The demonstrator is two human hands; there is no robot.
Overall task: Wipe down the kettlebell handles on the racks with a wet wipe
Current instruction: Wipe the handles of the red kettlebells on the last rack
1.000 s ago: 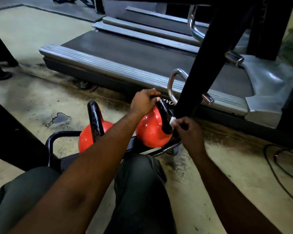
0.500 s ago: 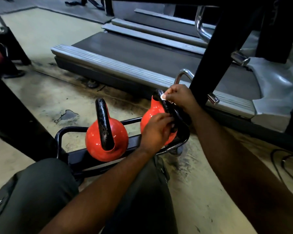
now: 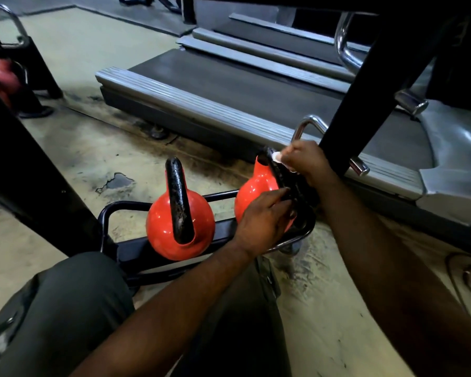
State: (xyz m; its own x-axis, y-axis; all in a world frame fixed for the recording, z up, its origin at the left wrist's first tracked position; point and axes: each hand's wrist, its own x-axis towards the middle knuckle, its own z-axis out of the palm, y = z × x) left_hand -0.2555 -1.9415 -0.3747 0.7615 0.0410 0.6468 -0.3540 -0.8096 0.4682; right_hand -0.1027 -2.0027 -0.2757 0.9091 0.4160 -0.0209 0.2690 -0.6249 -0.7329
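Wiping the right kettlebell (image 3: 253, 189) on the low rack (image 3: 136, 248)

We see the right hand (image 3: 307, 161) pinching the white wipe (image 3: 277, 157) tight against the top of the black handle (image 3: 279, 172). The left hand (image 3: 264, 219) curls its fingers round the handle's lower, nearer end. The left kettlebell (image 3: 180, 221) sits apart on the same rack, its own handle upright and untouched. A slanting black post (image 3: 373, 85) crosses just right of the right hand and hides part of a chrome bar (image 3: 307, 123) behind it. Farther off, across the stained floor (image 3: 93, 148), lies a treadmill (image 3: 229, 85). The person's knee (image 3: 74, 295) crowds the near edge and covers the rack's near rail. A cable (image 3: 454, 270) loops on the floor at right.
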